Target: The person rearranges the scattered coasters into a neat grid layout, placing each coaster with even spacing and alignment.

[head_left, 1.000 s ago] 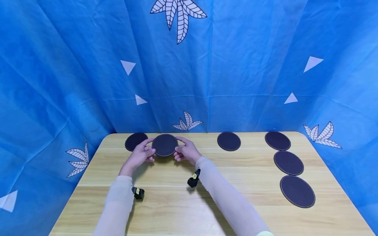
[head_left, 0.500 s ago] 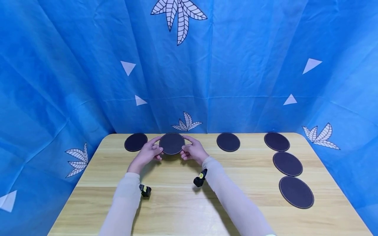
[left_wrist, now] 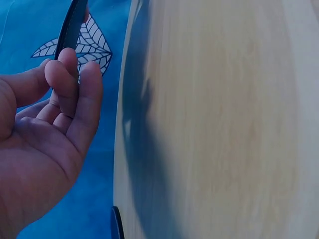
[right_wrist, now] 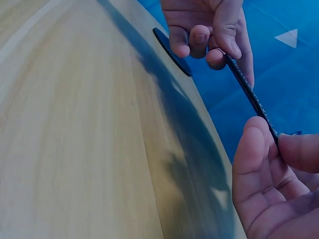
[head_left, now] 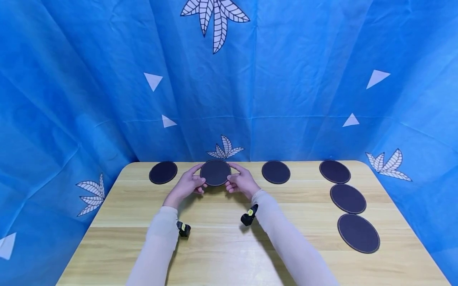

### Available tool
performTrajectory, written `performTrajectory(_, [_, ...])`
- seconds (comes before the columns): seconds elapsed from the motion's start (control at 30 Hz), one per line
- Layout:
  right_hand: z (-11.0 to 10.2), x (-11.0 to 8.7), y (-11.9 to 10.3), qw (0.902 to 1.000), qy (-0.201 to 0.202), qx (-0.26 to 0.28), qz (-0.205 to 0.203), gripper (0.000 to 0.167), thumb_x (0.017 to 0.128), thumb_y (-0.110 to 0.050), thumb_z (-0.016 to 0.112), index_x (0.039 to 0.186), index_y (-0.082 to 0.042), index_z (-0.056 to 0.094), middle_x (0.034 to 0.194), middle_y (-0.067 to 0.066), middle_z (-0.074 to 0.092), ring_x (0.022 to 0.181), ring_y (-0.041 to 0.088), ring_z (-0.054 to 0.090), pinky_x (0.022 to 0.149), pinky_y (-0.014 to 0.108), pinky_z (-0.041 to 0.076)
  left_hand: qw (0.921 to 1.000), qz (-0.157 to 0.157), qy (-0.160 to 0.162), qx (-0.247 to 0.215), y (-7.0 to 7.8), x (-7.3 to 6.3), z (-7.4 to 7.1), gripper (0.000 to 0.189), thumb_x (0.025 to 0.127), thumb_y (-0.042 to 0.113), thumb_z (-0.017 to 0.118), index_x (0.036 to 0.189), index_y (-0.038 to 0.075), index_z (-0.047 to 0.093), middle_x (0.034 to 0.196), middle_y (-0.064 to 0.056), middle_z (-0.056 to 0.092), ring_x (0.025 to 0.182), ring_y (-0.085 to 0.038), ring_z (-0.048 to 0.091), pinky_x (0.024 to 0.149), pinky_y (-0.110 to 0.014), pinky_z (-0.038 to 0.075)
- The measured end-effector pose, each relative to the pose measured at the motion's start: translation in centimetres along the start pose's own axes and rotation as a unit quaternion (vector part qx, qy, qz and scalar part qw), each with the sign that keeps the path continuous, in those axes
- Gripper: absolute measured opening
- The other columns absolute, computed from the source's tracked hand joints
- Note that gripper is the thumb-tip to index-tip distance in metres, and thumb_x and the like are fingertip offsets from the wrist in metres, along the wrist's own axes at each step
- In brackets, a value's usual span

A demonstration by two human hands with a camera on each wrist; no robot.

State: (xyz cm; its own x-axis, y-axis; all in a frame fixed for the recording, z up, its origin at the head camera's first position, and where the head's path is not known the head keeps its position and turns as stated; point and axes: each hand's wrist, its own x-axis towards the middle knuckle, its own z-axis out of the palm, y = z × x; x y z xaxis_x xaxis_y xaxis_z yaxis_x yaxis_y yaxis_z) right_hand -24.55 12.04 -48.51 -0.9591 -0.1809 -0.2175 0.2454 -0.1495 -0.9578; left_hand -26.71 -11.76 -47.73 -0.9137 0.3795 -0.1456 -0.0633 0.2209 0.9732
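A round black coaster [head_left: 215,172] with a stitched rim is held up above the far part of the table, between both hands. My left hand [head_left: 187,184] pinches its left edge, thumb in front. On the opposite edge, the thumb and fingers of my right hand [head_left: 242,182] pinch it too. Seen edge-on in the right wrist view, the thin coaster [right_wrist: 251,99] spans from one hand to the other, apart from the wood. Only a sliver of the coaster [left_wrist: 70,30] shows in the left wrist view.
On the wooden table [head_left: 214,258], one black coaster [head_left: 163,172] lies at the far left and another [head_left: 276,172] right of my hands. Three more, including the nearest coaster [head_left: 358,233], form a column at the right. A blue curtain [head_left: 286,79] hangs behind the table.
Both hands have moved to the right together with the coaster between them, away from the far-left coaster. The coasters lying on the table have stayed put.
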Motion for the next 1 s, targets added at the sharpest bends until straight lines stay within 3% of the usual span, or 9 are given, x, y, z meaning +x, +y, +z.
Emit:
performTrajectory(0.4, [-1.4, -0.3, -0.1, 0.9998, 0.020, 0.002, -0.006, 0.062, 0.099, 0.007, 0.052, 0.155, -0.013, 0.039, 0.085, 0.030, 0.065, 0.057, 0.019, 0.062, 0.053, 0.029, 0.056, 0.9998, -0.004, -0.008, -0.015, 0.6, 1.0, 1.6, 0.069, 0.101, -0.005, 0.052, 0.162, 0.008, 0.021, 0.083, -0.015, 0.067, 0.058, -0.018, 0.059, 0.063, -0.038, 0.060])
performTrajectory(0.57, [-2.1, -0.2, -0.1, 0.9996, 0.027, 0.003, -0.005, 0.064, 0.098, 0.007, 0.052, 0.157, -0.013, 0.037, 0.081, 0.024, 0.065, 0.057, 0.019, 0.062, 0.054, 0.029, 0.056, 0.9998, -0.008, -0.010, -0.014, 0.8, 1.5, 2.3, 0.072, 0.101, -0.005, 0.053, 0.162, 0.008, 0.018, 0.086, -0.021, 0.067, 0.058, -0.018, 0.059, 0.065, -0.040, 0.060])
performTrajectory(0.73, [-2.7, -0.1, -0.2, 0.9993, 0.035, -0.006, -0.006, 0.064, 0.099, 0.006, 0.052, 0.158, -0.011, 0.034, 0.086, 0.029, 0.065, 0.057, 0.020, 0.063, 0.054, 0.030, 0.057, 0.9997, -0.018, -0.014, -0.012, 1.0, 2.2, 2.9, 0.073, 0.101, -0.003, 0.054, 0.163, 0.012, 0.018, 0.092, -0.025, 0.067, 0.060, -0.019, 0.060, 0.066, -0.037, 0.060])
performTrajectory(1.0, [-4.0, -0.2, -0.3, 0.9982, 0.059, -0.010, -0.001, 0.064, 0.099, 0.005, 0.053, 0.158, -0.013, 0.036, 0.091, 0.032, 0.066, 0.058, 0.020, 0.064, 0.057, 0.031, 0.058, 0.9988, -0.037, -0.026, -0.018, 1.3, 3.6, 4.2, 0.077, 0.100, -0.002, 0.056, 0.163, 0.017, 0.018, 0.088, -0.021, 0.067, 0.058, -0.017, 0.058, 0.067, -0.039, 0.060])
